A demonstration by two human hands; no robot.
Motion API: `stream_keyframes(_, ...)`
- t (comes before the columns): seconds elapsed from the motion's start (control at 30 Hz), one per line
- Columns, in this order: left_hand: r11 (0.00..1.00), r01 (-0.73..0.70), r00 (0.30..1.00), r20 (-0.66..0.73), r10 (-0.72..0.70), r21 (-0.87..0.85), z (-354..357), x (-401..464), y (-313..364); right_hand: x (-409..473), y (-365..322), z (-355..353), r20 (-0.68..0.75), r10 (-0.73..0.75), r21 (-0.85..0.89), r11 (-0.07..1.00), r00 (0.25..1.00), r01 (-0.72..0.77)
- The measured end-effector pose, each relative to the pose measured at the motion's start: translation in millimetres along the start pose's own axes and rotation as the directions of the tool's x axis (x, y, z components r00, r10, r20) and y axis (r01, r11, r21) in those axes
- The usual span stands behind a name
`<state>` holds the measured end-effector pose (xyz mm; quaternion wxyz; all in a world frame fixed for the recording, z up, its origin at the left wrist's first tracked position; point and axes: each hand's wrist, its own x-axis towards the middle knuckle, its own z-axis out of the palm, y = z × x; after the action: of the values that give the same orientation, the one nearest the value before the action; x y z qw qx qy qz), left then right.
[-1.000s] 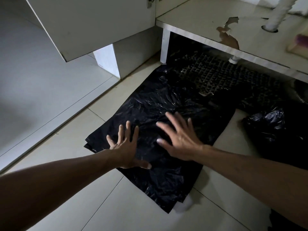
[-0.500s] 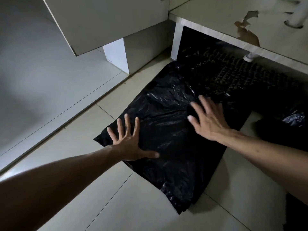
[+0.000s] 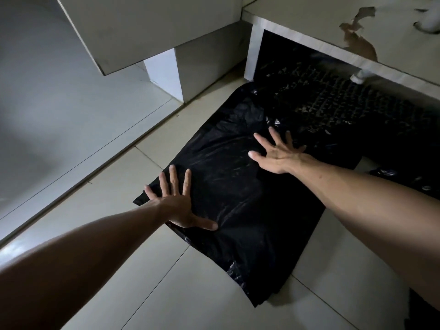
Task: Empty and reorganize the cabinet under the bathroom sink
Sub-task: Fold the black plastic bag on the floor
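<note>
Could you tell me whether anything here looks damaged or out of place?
Yes. The cabinet floor has a patch of peeled coating near its front edge, baring brown board. Otherwise, both hands only press the black plastic bag flat on the tiles.

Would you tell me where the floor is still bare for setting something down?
Bare tile lies near the viewer, left of the black plastic sheet, and a strip right of it. Crowded: both hands, left and right, press on the sheet.
</note>
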<state>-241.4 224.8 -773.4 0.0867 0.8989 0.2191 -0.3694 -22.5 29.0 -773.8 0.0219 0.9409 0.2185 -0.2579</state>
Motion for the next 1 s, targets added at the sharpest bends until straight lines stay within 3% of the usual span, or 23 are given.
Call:
stream_keyframes(0.1,0.992,0.094,0.995,0.010,-0.095,0.087,-19.4,-3.8,9.8,-10.4,6.4,-5.2,-0.173,-0.130,-0.135,0.985,0.976,0.107)
stream_keyframes(0.17,0.990,0.093,0.995,-0.033,-0.090,0.106,-32.8,-5.7,32.0,-24.5,28.6,-19.4,-0.312,-0.171,-0.122,0.983,0.935,0.139)
stream_keyframes(0.23,0.993,0.015,0.996,-0.094,-0.004,0.116,-43.4,-10.2,68.1,-42.3,62.5,-37.5,-0.395,-0.172,-0.071,0.985,0.902,0.157)
stream_keyframes(0.3,0.985,-0.102,0.972,-0.197,0.128,0.136,-51.5,-17.1,106.6,-61.4,96.7,-53.1,-0.452,-0.196,-0.132,0.979,0.870,0.152)
stream_keyframes(0.4,0.912,-0.376,0.827,-0.384,0.410,0.164,-56.5,-29.6,162.4,-96.4,142.1,-69.0,-0.466,-0.159,-0.245,0.968,0.870,0.046)
stream_keyframes(0.5,0.816,-0.571,0.737,-0.380,0.559,0.095,-51.4,-41.1,218.4,-133.0,187.6,-79.8,-0.416,-0.044,-0.270,0.960,0.908,-0.077)
stream_keyframes(0.6,0.757,-0.653,0.707,-0.337,0.621,0.027,-48.2,-40.0,276.3,-165.0,222.5,-85.0,-0.379,0.127,-0.203,0.955,0.917,-0.216)
stream_keyframes(0.67,0.730,-0.674,0.718,-0.333,0.611,-0.113,-50.6,-36.5,314.9,-175.1,246.9,-78.7,-0.327,0.279,-0.101,0.940,0.903,-0.327)
stream_keyframes(0.77,0.641,-0.554,0.826,-0.256,0.502,-0.531,-43.7,-30.9,369.0,-184.5,276.8,-61.7,-0.090,0.483,0.097,0.875,0.871,-0.475)
stream_keyframes(0.83,0.531,-0.336,0.876,-0.051,0.480,-0.778,-28.0,-33.0,398.5,-192.1,286.2,-49.2,0.085,0.583,0.232,0.777,0.808,-0.585)
stream_keyframes(0.9,0.490,-0.201,0.858,0.089,0.505,-0.848,-8.4,-35.6,417.0,-197.3,289.5,-38.5,0.239,0.596,0.359,0.679,0.767,-0.640)
stream_keyframes(1.0,0.427,-0.216,0.884,0.010,0.467,-0.878,0.4,-32.2,424.9,-200.5,292.2,-37.3,0.256,0.579,0.453,0.636,0.774,-0.625)
